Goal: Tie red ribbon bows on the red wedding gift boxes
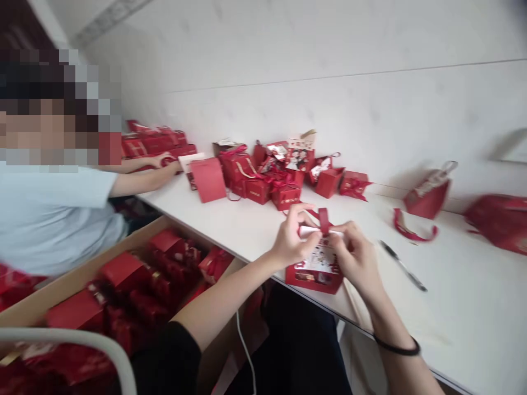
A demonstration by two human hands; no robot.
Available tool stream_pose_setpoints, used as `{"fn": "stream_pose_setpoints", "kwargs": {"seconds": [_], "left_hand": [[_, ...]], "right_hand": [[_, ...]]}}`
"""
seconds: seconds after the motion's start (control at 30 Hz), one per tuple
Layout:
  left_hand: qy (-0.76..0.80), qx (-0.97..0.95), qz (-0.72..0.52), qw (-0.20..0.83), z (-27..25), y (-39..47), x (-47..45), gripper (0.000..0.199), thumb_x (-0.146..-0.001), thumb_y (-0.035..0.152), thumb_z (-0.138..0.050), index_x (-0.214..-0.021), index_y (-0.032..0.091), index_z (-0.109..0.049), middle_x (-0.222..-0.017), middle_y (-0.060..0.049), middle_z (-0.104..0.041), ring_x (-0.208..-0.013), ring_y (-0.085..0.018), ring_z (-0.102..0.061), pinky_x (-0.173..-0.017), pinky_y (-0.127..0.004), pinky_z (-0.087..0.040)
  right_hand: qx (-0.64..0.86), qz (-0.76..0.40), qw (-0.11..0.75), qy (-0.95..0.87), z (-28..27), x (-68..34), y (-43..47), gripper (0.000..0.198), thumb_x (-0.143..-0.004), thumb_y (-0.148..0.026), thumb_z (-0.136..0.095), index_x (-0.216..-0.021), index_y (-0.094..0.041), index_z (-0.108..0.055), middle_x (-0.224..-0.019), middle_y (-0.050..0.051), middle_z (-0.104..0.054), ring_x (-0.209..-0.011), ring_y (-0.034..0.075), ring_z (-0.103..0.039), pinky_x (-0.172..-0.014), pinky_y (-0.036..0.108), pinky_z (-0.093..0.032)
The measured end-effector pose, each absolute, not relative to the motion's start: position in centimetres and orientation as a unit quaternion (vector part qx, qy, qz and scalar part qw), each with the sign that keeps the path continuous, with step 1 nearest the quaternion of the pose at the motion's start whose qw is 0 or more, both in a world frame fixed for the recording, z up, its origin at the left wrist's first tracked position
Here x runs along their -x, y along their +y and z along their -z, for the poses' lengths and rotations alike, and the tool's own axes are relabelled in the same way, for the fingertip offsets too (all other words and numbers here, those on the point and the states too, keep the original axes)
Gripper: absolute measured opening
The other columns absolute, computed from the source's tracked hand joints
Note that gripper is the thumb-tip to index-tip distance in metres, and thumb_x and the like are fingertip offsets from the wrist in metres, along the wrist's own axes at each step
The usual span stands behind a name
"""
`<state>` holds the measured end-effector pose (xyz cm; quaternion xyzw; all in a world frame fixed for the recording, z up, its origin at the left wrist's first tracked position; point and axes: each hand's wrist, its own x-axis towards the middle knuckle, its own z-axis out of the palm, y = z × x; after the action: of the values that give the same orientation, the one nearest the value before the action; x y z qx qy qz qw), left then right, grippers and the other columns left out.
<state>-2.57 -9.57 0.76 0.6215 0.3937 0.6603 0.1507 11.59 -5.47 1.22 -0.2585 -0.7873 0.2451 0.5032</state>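
A small red gift box (313, 282) with a white printed front and a little window stands at the table's near edge. At its top, a red ribbon (324, 219) rises in a loop between my hands. My left hand (298, 236) has thumb and fingers closed on the ribbon from the left side. On the other side my right hand (354, 249) pinches the ribbon as well, with its fingers curled at the box top. The exact finger contact is partly hidden and slightly blurred.
Several red gift boxes (257, 189) cluster along the wall. A pen (403, 266), a loose ribbon (414, 236) and a red bag (500, 219) lie to the right. At left, a cardboard carton (135, 230) holds more boxes. A co-worker (57, 214) reaches towards boxes there.
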Motion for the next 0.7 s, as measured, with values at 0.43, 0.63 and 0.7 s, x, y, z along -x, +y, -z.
{"fn": "stream_pose_setpoints", "kwargs": {"seconds": [0.43,0.63,0.7], "left_hand": [[0.552,-0.582,-0.546,0.241,-2.0,-21.2,8.3,0.032,-0.075,0.036,-0.065,-0.097,0.013,-0.061,-0.092,-0.008,-0.068,-0.082,-0.020,-0.065,-0.072,-0.028,-0.050],[0.591,-0.297,-0.727,0.186,-1.5,-29.0,13.8,0.039,-0.065,0.037,-0.074,-0.093,0.013,-0.063,-0.091,-0.008,-0.071,-0.081,-0.023,-0.067,-0.074,-0.031,-0.053],[0.609,-0.218,-0.743,0.171,-1.0,-31.3,14.8,0.044,-0.059,0.037,-0.078,-0.091,0.012,-0.063,-0.088,-0.008,-0.071,-0.081,-0.024,-0.067,-0.075,-0.034,-0.053]], "right_hand": [[0.197,-0.332,0.524,-0.759,-2.0,-11.0,-11.4,0.048,-0.085,-0.040,-0.053,-0.129,-0.022,-0.044,-0.113,0.009,-0.056,-0.099,0.021,-0.057,-0.084,0.036,-0.049],[0.266,-0.168,0.416,-0.853,2.3,-10.4,-9.5,0.040,-0.088,-0.052,-0.041,-0.105,-0.021,-0.059,-0.114,0.011,-0.056,-0.105,0.029,-0.055,-0.081,0.044,-0.050],[0.266,-0.117,0.391,-0.873,4.7,-10.1,-8.3,0.049,-0.087,-0.057,-0.036,-0.107,-0.018,-0.058,-0.117,0.015,-0.053,-0.109,0.032,-0.052,-0.080,0.046,-0.050]]}}
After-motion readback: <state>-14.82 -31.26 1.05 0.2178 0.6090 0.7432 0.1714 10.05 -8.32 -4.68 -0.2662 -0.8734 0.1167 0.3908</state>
